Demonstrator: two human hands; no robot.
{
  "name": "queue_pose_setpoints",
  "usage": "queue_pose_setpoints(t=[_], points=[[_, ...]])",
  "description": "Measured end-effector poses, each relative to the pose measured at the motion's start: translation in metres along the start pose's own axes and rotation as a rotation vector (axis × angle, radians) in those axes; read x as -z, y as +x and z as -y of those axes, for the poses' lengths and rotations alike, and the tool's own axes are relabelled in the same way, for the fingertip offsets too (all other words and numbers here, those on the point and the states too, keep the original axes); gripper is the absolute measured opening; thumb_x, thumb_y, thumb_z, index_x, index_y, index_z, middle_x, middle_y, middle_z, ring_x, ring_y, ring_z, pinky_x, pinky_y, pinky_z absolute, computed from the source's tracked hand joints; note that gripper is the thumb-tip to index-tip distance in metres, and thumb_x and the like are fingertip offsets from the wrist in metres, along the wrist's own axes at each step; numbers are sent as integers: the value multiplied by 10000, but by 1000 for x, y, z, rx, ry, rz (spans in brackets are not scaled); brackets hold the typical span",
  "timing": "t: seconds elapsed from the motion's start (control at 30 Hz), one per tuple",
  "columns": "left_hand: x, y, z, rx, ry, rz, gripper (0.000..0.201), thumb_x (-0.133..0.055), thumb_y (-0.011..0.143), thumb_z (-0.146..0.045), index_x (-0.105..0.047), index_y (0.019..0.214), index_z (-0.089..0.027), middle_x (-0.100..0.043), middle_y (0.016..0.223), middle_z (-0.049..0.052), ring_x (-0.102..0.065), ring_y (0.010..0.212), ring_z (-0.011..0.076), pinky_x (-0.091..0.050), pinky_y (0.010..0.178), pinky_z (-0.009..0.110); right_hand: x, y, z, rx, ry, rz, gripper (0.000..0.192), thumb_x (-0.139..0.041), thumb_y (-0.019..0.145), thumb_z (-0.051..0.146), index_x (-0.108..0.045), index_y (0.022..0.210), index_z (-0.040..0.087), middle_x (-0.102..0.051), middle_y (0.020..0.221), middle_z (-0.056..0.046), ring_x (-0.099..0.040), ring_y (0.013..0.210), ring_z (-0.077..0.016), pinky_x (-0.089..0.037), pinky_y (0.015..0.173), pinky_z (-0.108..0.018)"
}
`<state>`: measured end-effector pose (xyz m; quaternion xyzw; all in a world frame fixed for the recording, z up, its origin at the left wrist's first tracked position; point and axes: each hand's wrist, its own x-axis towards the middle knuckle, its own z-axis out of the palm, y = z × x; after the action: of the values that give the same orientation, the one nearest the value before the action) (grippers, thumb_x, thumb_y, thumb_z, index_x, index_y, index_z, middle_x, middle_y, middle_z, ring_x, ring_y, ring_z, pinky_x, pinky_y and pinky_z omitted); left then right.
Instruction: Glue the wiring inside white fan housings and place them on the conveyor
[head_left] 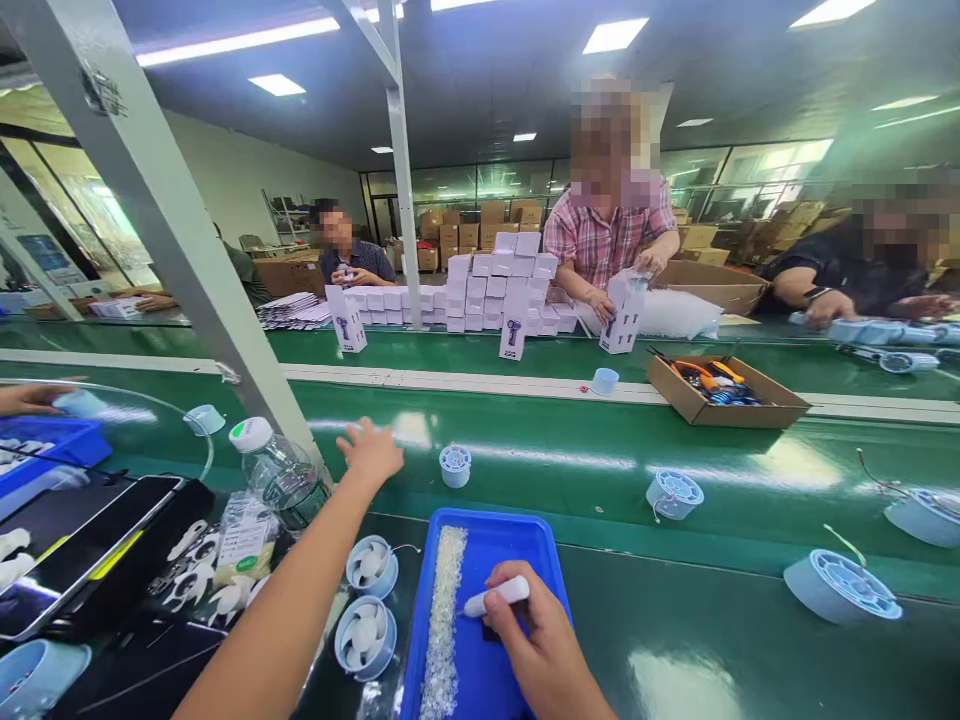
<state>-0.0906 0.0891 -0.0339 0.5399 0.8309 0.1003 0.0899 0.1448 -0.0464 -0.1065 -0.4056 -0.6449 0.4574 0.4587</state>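
My left hand (371, 452) reaches out over the green conveyor belt (555, 440), fingers spread and holding nothing. Nearest to it on the belt stands a light-blue round fan housing (455, 466). My right hand (536, 625) grips a white pen-shaped tool (496, 597) above the blue tray (553, 545). The tool's narrow tip points left, towards a strip of small clear pieces (444, 610) along the tray's left side. Something small and dark shows under the right fingers; I cannot make out what. Left of the tray sit two fan units (371, 566) with white blades, one behind the other.
A clear bottle (281, 475) stands beside a slanting white post (187, 230). More housings (675, 494) rest on the belt. Beyond are a cardboard box of tools (727, 395), stacked white boxes (487, 290) and several people working. Another person's hand (34, 398) is at far left.
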Motion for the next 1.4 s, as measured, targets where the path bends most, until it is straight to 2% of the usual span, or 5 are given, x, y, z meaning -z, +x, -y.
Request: queue_pose_setpoints(t=[0.17,0.4,0.77,1.03,1.4], points=[[-3,1,26,150,63,89,357,-597,864,-302,-554,1200,-189,-558,1262,101,-581,1058,263,-501,851,484,-3,-3,-7,-42,64,11,288,-500,908,465,-565,869,186,-568,774,-13,-572,665,-151,-496,633,-261],[16,-19,5,-52,-81,59,332,-590,868,-302,-563,1178,-187,-569,1236,96,-594,1015,245,-512,826,462,-4,-2,-6,-48,5,72,289,-458,924,462,-537,851,194,-549,772,-14,-549,668,-153,-474,639,-258],[63,-117,-21,-240,-619,-9,393,-598,794,-461,-534,1156,-323,-579,1151,44,-637,815,214,-511,634,319,19,-27,1,105,-224,162,192,-400,965,339,-449,813,232,-482,724,28,-472,632,-126,-402,607,-214],[43,-156,-5,20,-1166,-12,452,-723,675,-455,-564,1045,-250,-666,899,29,-636,810,237,-467,669,329,23,-46,-6,72,-92,-23,220,-402,962,457,-506,889,277,-464,716,48,-445,626,-123,-384,591,-205],[31,-159,10,65,-1254,129,466,-697,739,-463,-477,1106,-277,-649,963,-3,-603,857,180,-442,717,275,24,-43,-1,0,-57,-29,247,-438,943,463,-538,871,249,-518,710,26,-468,611,-124,-406,559,-204]])
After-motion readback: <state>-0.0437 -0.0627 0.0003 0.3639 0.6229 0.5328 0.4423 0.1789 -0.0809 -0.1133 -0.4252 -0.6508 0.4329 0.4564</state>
